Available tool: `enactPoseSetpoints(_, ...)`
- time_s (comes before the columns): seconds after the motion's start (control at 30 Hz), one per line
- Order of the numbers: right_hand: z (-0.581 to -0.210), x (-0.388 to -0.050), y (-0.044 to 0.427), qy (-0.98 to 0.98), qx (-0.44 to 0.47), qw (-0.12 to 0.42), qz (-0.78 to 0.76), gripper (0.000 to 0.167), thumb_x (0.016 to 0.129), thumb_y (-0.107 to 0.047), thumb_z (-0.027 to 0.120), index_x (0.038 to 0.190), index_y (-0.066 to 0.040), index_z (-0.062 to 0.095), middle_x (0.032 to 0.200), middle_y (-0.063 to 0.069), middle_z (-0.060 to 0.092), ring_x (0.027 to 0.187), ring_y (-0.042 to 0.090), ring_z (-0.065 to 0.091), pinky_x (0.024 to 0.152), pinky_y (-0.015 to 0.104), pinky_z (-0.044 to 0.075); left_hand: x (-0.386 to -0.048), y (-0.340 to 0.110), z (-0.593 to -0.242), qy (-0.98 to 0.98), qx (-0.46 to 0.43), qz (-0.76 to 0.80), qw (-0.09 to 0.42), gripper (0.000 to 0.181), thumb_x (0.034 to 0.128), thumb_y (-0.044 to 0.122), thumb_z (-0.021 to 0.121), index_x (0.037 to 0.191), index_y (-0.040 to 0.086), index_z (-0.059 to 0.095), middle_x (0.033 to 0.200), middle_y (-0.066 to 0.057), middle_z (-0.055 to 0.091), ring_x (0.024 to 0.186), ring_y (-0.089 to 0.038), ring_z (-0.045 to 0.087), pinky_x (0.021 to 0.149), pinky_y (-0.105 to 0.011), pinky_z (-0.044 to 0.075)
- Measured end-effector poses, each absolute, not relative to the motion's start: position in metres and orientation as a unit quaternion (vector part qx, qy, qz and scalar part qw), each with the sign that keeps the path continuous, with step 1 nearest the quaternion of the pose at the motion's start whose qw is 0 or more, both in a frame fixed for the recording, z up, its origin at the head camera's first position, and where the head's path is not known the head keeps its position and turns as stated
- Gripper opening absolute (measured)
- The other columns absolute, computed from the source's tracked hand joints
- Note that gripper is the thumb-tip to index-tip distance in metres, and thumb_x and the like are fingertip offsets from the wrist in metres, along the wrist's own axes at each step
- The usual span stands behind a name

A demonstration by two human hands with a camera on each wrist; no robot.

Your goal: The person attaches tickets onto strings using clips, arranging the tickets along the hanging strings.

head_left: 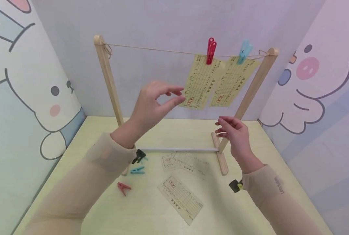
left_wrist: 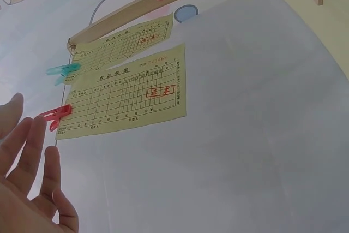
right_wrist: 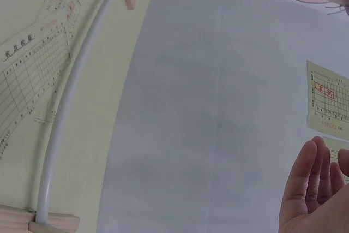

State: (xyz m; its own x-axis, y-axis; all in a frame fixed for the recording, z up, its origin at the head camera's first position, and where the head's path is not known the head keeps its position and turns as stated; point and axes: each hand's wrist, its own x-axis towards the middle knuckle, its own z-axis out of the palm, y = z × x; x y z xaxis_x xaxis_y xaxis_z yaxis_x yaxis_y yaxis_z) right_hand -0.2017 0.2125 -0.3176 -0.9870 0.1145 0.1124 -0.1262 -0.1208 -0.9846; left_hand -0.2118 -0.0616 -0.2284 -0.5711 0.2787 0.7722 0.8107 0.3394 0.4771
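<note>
Two yellow printed slips hang from a string (head_left: 150, 49) tied between wooden posts. A red clothespin (head_left: 211, 51) clips the left slip (head_left: 199, 81); a light blue clothespin (head_left: 244, 52) clips the right slip (head_left: 234, 81). My left hand (head_left: 156, 104) is raised just left of the hanging slips, thumb and fingers apart with nothing between them. In the left wrist view its fingertips (left_wrist: 38, 126) appear near the red clothespin. Lower down, my right hand (head_left: 236, 133) hovers in front of the right post (head_left: 255, 85), fingers loosely bent and holding nothing.
Several more slips lie on the table: one in front (head_left: 181, 199) and an overlapping group (head_left: 192, 163) behind it. A red clothespin (head_left: 123, 188) and a blue clothespin (head_left: 137, 170) lie to their left. A white rod (head_left: 177, 149) joins the stand's feet. Cartoon-printed walls enclose the table.
</note>
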Motion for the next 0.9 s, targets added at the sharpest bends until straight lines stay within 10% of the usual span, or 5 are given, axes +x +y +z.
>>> enactPoseSetpoints(0.9, -0.373, -0.191, 0.205, -0.673, -0.086, 0.030, 0.734, 0.011, 0.098, -0.017, 0.063, 0.106, -0.011, 0.065, 0.082, -0.010, 0.071, 0.067, 0.007, 0.067, 0.067, 0.021, 0.057, -0.205, -0.080, -0.279, -0.745, -0.317, -0.509, 0.292, 0.024, 0.0828, 0.006, 0.079, 0.106, 0.003, 0.076, 0.095, -0.010, 0.076, 0.088, -0.017, 0.063, 0.084, -0.031, 0.046)
